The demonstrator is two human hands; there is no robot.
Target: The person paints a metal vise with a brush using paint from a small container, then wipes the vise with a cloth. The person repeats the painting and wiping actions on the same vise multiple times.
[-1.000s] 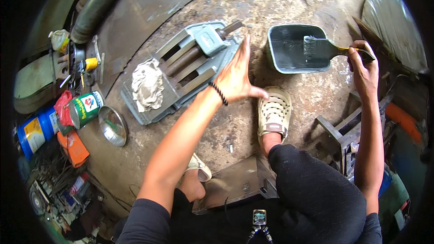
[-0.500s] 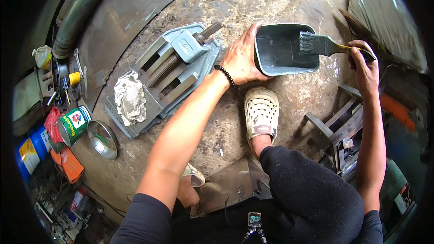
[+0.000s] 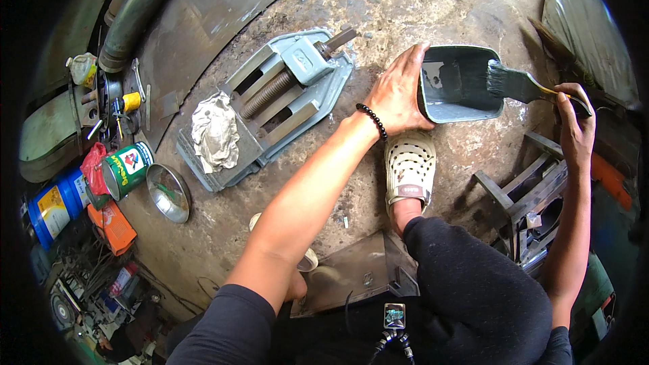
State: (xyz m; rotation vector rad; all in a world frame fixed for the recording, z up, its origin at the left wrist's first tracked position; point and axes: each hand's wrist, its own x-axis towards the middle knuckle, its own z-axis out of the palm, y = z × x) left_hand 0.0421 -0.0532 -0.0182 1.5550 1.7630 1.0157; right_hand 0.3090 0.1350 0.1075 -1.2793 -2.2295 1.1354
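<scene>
My left hand [image 3: 400,94], a dark beaded bracelet on its wrist, is closed on the left side of a dark grey, open-topped container [image 3: 454,109]. The container tilts so that its inside faces me; a pale patch shows on its inner left wall. My right hand [image 3: 574,118] grips the handle of a wide paintbrush [image 3: 517,86]. The bristles, coated grey, lie at the container's right rim. Left of my left hand, a blue-grey machine vise [image 3: 307,61] with a thick screw rests on the floor. A crumpled white rag [image 3: 215,132] lies on its near end.
Below the container is my shoe [image 3: 411,167]. A metal frame [image 3: 517,196] stands at the right, near my right forearm. On the left are a metal bowl [image 3: 169,192], a green can [image 3: 128,170], a blue bucket [image 3: 57,209] and an orange box [image 3: 113,226]. A metal sheet [image 3: 196,20] lies at the back.
The view has shifted, so most things appear further right. The container has moved slightly right in my left hand, and its pale inner patch now shows. The brush stays at its right rim.
</scene>
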